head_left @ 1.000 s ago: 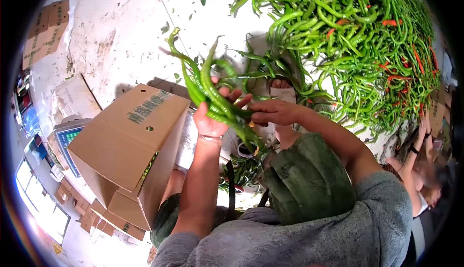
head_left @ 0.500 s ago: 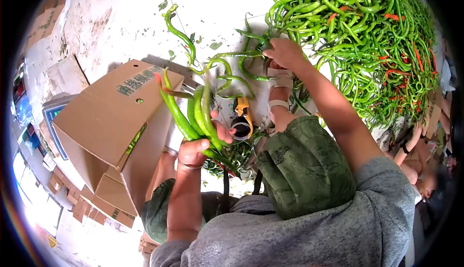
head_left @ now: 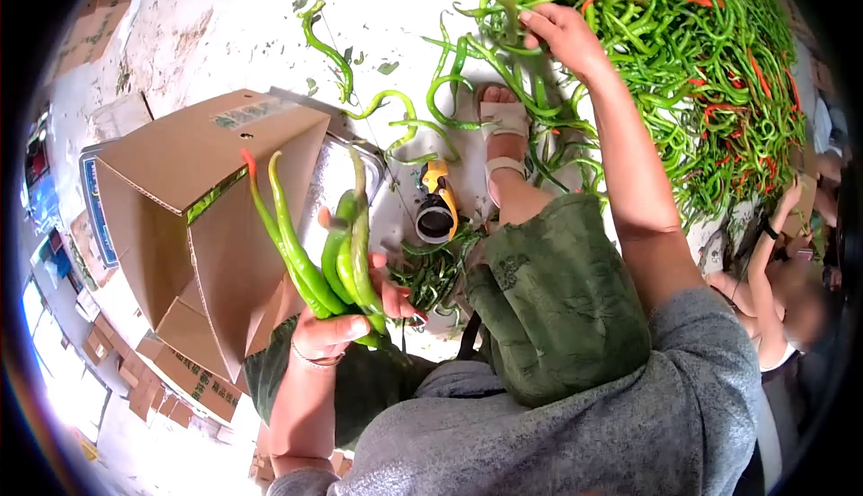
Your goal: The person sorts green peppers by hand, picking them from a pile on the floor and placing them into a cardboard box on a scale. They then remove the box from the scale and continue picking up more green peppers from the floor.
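My left hand [head_left: 337,321] is wrapped around a bunch of long green chili peppers [head_left: 310,271], their tips pointing up and one tip red. It is beside the open cardboard box [head_left: 261,168], with green peppers showing through a gap. My right hand [head_left: 571,42] is raised at the near edge of a big heap of green and red chili peppers [head_left: 665,92]. Its fingers are pinched on a motion-blurred green chili pepper [head_left: 505,0]. Several loose peppers [head_left: 449,92] lie on the white floor between my hands.
A yellow and black tape dispenser [head_left: 436,204] stands by my sandalled foot [head_left: 505,132]. Pepper scraps [head_left: 436,280] lie between my legs. A scale [head_left: 99,213] is partly behind the box. Flattened cartons [head_left: 184,375] lie at left. Another person's arm [head_left: 769,253] reaches toward the heap at right.
My right hand has moved up and right from the loose peppers to the heap's edge. My left hand has shifted left and down with its bunch, nearer the box. The whole view has shifted slightly.
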`<state>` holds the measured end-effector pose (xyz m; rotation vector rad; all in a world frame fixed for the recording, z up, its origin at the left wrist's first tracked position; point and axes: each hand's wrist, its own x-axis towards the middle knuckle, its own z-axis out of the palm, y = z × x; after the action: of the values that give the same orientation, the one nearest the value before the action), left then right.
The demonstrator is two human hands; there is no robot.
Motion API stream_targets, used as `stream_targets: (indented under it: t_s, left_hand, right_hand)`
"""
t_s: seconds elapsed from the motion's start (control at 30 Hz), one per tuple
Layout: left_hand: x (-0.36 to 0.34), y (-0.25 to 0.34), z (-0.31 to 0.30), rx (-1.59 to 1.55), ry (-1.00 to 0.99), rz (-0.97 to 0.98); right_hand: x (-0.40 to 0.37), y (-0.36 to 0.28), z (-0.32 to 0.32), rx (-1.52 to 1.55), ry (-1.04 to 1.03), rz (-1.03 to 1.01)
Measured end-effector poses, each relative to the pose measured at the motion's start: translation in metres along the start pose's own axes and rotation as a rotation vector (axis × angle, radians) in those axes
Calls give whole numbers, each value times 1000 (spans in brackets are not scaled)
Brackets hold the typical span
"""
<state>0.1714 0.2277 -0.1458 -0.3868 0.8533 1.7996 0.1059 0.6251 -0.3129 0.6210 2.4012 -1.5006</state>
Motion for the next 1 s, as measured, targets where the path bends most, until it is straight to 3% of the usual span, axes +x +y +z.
stream_targets:
  t_s: [0.07,0.13,0.2,0.27,0.37,0.5,0.63,0.67,0.73,0.87,1.0]
  left_hand:
    - [4,-2,-3,60,-22,71]
    - [4,-4,1,28,-3,87]
    - [4,-4,4,10,10,61]
    - [2,-6,3,-12,-6,62]
    - [-3,-1,8,-13,19,59]
    - [-4,1,4,-105,-60,119]
    - [-5,5,4,-85,13,103]
    - [-6,5,5,-91,27,100]
    - [-6,3,2,-102,19,107]
    - [-6,1,3,-135,20,120]
    - [-7,3,1,-168,-5,155]
  right_hand:
    - [-5,17,1,145,143,65]
    - [-24,10,5,378,91,193]
    - [-13,82,29,-122,133,22]
    - [-22,79,52,-329,22,-108]
    - [-17,73,90,-705,-14,230]
    - [-19,68,95,-612,50,355]
    - [-32,103,76,-315,56,133]
    - [-35,108,77,-230,184,81]
    - [-31,107,75,-284,238,-16]
    - [-13,76,102,-627,150,221]
    - [-2,67,114,-650,122,231]
